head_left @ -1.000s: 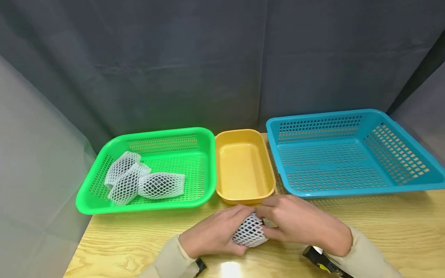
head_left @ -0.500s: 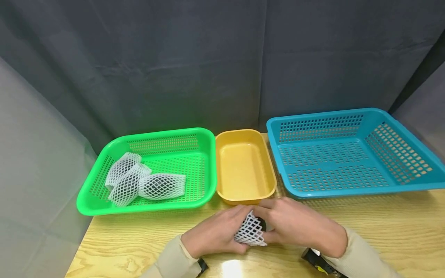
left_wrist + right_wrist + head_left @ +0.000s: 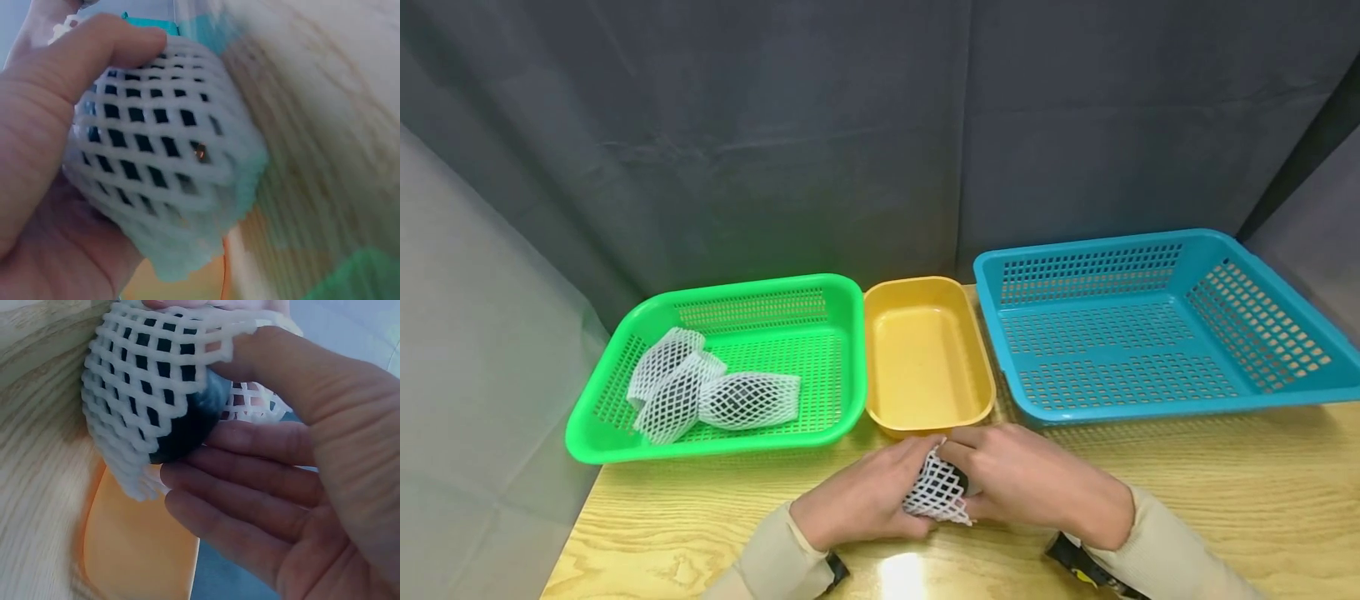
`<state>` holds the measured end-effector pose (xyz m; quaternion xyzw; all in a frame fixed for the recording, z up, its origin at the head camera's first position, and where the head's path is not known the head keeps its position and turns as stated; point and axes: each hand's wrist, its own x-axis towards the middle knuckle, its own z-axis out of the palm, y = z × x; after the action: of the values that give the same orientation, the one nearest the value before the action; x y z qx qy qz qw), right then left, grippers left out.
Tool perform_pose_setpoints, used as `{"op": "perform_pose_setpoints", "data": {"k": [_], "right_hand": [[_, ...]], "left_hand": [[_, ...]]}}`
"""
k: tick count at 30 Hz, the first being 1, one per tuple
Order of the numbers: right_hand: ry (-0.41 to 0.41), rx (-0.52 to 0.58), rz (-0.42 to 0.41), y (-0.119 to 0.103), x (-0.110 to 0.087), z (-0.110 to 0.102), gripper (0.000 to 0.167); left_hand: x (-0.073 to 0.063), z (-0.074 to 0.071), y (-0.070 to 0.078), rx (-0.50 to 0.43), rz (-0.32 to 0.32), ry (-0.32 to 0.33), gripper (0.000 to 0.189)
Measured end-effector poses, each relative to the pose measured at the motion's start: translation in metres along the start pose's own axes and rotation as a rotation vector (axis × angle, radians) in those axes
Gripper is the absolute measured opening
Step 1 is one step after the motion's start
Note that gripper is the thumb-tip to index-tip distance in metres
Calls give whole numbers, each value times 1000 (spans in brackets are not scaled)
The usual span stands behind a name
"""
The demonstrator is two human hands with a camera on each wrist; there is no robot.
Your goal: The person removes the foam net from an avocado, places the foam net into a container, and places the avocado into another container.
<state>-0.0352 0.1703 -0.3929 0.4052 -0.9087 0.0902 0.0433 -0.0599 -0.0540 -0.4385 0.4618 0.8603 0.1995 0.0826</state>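
Observation:
A white foam net sleeve (image 3: 934, 493) wraps a dark, glossy, rounded fruit (image 3: 199, 419) low over the table, in front of the yellow tray. My left hand (image 3: 876, 493) grips the sleeve from the left; its thumb lies across the mesh in the left wrist view. From the other side, my right hand (image 3: 1037, 482) holds the sleeve's open edge. In the right wrist view its thumb (image 3: 250, 353) is at that edge, while the fingers reach under the fruit's bare end. The fruit's far side is hidden by mesh and hands.
A green basket (image 3: 715, 454) at the left contains several net-wrapped dark items (image 3: 748, 400). Beside it stands a yellow tray (image 3: 928, 358), and a larger blue basket (image 3: 1120, 325) is at the right. Dark cloth (image 3: 775, 142) hangs behind the wooden table (image 3: 647, 533).
The sleeve's right end has been drawn open, and more of the dark fruit shows there. My right hand has shifted slightly left; both hands keep their hold. The baskets stay put.

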Motion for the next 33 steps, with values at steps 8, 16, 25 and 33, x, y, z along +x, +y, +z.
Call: {"op": "perform_pose_setpoints", "data": {"k": [8, 16, 25, 33], "right_hand": [[-27, 13, 8, 0, 0, -5, 35], [-42, 19, 28, -1, -1, -5, 38], [-40, 87, 69, 1, 1, 1, 41], [-21, 96, 57, 4, 3, 10, 46]], "left_hand": [[2, 0, 2, -25, -14, -12, 90], [2, 2, 1, -59, 8, -19, 82], [1, 2, -2, -84, -2, -35, 85], [4, 3, -5, -104, 2, -22, 78]]}}
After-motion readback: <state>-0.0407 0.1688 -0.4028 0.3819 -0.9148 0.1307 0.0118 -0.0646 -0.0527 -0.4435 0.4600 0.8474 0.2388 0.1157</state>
